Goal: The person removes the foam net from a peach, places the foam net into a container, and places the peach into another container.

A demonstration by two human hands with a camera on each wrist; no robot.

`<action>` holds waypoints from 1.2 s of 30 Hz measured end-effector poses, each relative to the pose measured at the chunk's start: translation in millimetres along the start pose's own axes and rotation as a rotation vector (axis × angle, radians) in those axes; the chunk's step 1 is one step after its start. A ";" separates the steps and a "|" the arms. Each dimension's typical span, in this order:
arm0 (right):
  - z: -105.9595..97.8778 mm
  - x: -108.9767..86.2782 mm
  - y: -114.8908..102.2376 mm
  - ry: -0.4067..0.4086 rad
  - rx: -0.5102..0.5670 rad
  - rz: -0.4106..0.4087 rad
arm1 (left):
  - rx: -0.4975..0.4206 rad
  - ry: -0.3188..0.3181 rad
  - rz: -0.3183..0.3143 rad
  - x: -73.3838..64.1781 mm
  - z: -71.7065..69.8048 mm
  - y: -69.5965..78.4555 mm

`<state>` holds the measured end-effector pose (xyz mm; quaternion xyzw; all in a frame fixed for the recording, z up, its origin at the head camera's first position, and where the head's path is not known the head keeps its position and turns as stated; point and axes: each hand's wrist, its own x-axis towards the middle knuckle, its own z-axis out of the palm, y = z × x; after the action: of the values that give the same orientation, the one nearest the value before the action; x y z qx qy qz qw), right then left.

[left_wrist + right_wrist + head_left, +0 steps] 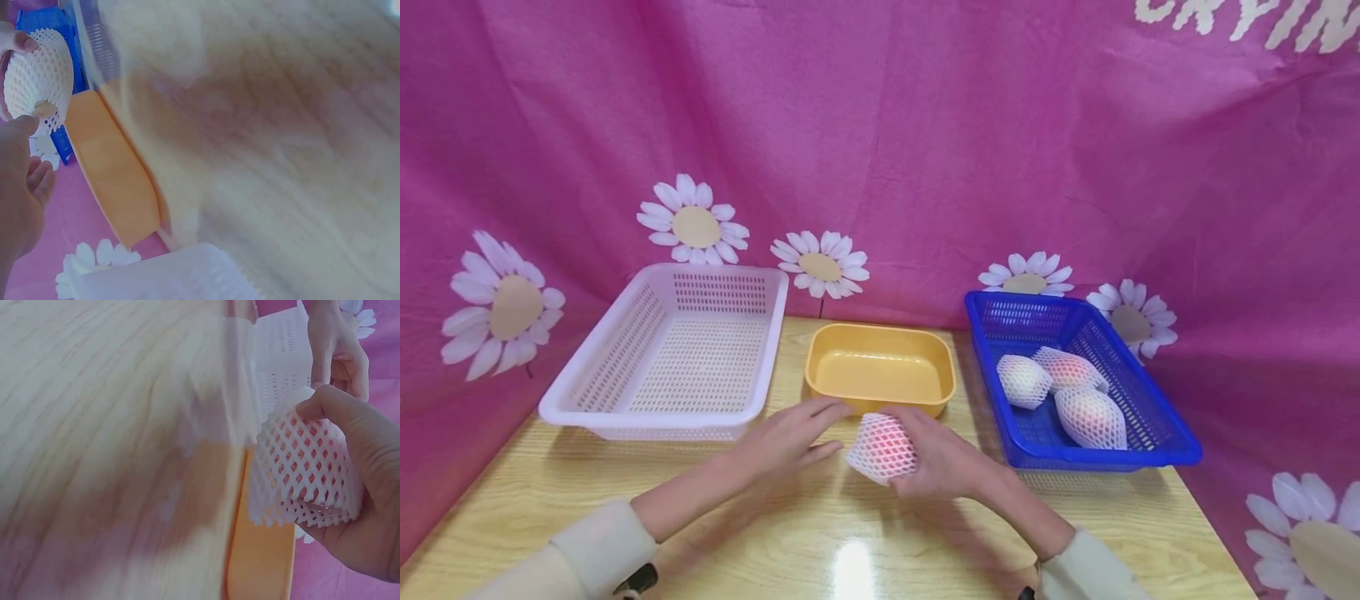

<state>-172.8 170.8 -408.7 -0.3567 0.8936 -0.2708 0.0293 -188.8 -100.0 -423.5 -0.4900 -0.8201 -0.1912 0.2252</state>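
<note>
My right hand (pixel 936 454) grips a round reddish fruit in a white foam net (pixel 883 448), held above the table just in front of the yellow tub (pixel 880 407). In the right wrist view the thumb lies over the top of the foam net (pixel 306 462), and red shows through its diamond holes. My left hand (pixel 790 437) reaches in from the left, fingers extended toward the fruit and holding nothing. Seen from the left wrist, the fingers of the left hand (pixel 22 187) are close by the net's open end, where a pale bit of fruit shows.
A white perforated basket (pixel 576 417) stands at the left. On the right, a blue basket (pixel 1097 457) contains three net-wrapped fruits (pixel 1090 417). Behind them hangs a magenta cloth (pixel 910 167) with daisies. All the containers rest on a wood-grain table (pixel 790 542).
</note>
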 end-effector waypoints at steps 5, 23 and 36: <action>-9.8 -0.1 -2.8 0.008 -0.033 -0.019 | -0.005 0.022 0.012 7.4 -5.2 -0.2; -31.7 4.4 -13.8 0.090 -0.022 -0.070 | -0.020 0.178 0.122 22.9 -9.6 -0.7; -30.9 3.0 -18.2 0.076 -0.026 -0.058 | -0.184 0.114 0.031 25.5 -3.9 10.2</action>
<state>-171.3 172.2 -372.8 -0.3721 0.8869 -0.2731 -0.0173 -189.7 -79.2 -405.1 -0.5095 -0.7774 -0.2897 0.2285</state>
